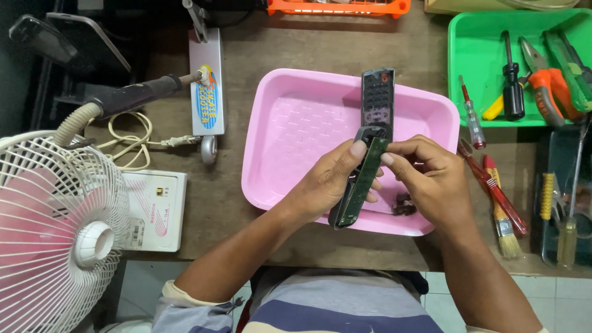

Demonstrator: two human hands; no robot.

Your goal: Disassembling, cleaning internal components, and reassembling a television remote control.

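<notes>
My left hand (330, 179) grips a green circuit board with its dark back shell (359, 185) over a pink tray (290, 132). My right hand (425, 176) pinches the board's upper end with its fingertips. The black front cover of a remote control (377, 98), full of button holes, lies across the tray's far rim. A small dark heap of parts (404, 206) sits in the tray under my right hand.
A green tray (472, 68) at the right holds screwdrivers and pliers. A paintbrush (502, 216) and red tool lie beside it. At the left are a white fan (55, 228), a white box (154, 209), a soldering tool (132, 95) and its stand (206, 80).
</notes>
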